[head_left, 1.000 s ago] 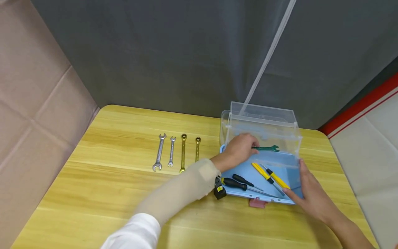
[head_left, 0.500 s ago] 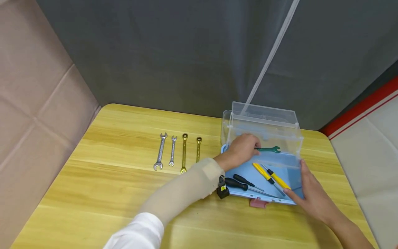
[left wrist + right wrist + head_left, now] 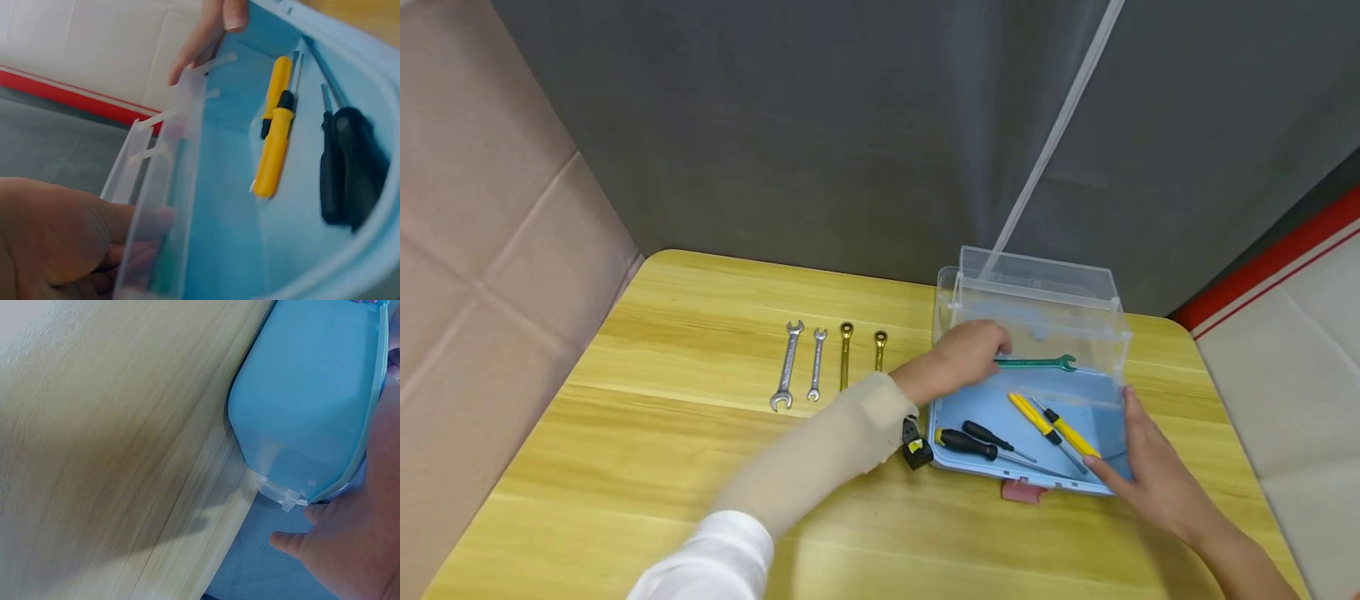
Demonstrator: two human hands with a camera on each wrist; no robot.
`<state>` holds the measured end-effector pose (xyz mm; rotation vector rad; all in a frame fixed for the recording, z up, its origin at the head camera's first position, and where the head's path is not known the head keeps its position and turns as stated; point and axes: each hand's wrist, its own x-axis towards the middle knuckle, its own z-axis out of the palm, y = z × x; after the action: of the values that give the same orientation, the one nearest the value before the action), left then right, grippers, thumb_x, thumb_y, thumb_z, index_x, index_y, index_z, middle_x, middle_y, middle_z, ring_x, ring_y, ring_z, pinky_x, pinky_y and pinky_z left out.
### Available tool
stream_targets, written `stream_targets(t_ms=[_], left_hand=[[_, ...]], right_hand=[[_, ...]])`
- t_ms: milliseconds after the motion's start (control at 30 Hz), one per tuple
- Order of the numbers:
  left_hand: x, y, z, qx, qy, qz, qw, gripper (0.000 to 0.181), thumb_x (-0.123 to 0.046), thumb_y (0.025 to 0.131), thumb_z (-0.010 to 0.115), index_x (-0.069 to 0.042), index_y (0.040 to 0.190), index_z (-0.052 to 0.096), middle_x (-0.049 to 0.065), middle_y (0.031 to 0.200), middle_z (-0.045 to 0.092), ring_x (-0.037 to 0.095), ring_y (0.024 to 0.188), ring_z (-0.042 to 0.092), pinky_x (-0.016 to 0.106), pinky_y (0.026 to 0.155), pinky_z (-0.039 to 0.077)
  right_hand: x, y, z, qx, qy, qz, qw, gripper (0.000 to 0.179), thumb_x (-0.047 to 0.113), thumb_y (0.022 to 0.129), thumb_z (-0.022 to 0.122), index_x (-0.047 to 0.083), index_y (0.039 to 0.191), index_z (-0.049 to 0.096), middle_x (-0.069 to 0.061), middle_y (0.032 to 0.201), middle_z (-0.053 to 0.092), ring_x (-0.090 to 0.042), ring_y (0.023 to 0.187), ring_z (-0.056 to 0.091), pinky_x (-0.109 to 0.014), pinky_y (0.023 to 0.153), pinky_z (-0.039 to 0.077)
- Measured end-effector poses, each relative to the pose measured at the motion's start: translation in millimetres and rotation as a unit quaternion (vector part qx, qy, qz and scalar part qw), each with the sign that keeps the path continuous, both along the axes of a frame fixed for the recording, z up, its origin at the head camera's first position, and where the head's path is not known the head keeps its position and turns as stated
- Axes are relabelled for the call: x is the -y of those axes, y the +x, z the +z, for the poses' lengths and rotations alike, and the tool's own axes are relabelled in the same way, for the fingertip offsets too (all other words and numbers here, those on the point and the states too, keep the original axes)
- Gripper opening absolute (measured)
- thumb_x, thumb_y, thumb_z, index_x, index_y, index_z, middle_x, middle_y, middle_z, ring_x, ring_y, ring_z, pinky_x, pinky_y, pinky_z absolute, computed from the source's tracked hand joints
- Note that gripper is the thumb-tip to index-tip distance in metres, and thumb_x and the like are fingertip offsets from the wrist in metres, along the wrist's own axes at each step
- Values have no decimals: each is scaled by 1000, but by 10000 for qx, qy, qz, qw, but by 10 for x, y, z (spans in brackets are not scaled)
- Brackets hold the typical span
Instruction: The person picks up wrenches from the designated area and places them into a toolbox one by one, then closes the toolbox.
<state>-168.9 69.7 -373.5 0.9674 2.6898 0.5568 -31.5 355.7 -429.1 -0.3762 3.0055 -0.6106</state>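
A green open-end wrench (image 3: 1037, 363) lies in the clear upper tray (image 3: 1037, 333) of a blue toolbox (image 3: 962, 408), its left end hidden by my left hand (image 3: 966, 354). The left thumb reaches straight behind the translucent tray wall in the left wrist view, its tip beside the green wrench. My right hand (image 3: 1165, 471) holds the toolbox by its right side, thumb over the rim and fingers along the outside. Inside the blue base lie two yellow-handled tools (image 3: 1033, 417) and two black-handled screwdrivers (image 3: 970, 443).
Two silver wrenches (image 3: 787, 367) and two gold ratchet wrenches (image 3: 846, 354) lie in a row left of the toolbox, the gold ones partly covered by the left forearm. A pink latch (image 3: 1022, 490) hangs at the toolbox front. Behind the table (image 3: 662, 400) hangs a dark curtain (image 3: 775, 125).
My left hand has slid left along the green wrench, baring more of its shaft, while the wrench's right end stays put. The right hand keeps its place on the toolbox.
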Motion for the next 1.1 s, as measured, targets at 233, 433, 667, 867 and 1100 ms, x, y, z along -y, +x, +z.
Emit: stream_targets(t_ms=[233,433,667,867,1100], left_hand=[[97,5,59,22,-98,-149,9998,24,-9,97,68,-13,120,74,-1,120,71,12,109,63,24,93,51],[51,22,-15,-157,62,142,9998,29,-1,100,57,-15,117,76,-2,119,72,10,107,65,22,91,52],[-19,40,-85,-1108,-280,182,9933,23,-8,103,59,-19,114,76,-5,108,71,8,98,63,20,85,53],[-64,52,-121,-1806,-470,180,9823,20,-7,101,63,-18,112,76,-6,103,70,8,98,64,22,86,54],[-87,33,-137,-1878,-304,350,9811,21,-5,99,65,-19,109,76,-7,95,68,6,89,64,21,75,55]], right_hand=[[-3,-2,5,-44,-12,27,10000,111,34,96,72,1,160,-12,-32,165,-1,-56,148,12,-63,119,7],[0,1,2,35,16,-38,10000,112,35,96,72,2,160,-14,-30,166,-2,-57,147,13,-68,116,11],[2,1,0,79,-8,-71,9999,113,36,95,72,3,160,-14,-30,166,-2,-59,145,15,-71,114,14],[3,-4,5,44,-35,-44,10000,112,35,96,72,3,160,-14,-31,165,0,-59,145,16,-71,114,14],[9,-1,10,94,-15,-80,9999,113,35,96,72,3,160,-15,-32,165,-1,-59,145,16,-72,113,15]])
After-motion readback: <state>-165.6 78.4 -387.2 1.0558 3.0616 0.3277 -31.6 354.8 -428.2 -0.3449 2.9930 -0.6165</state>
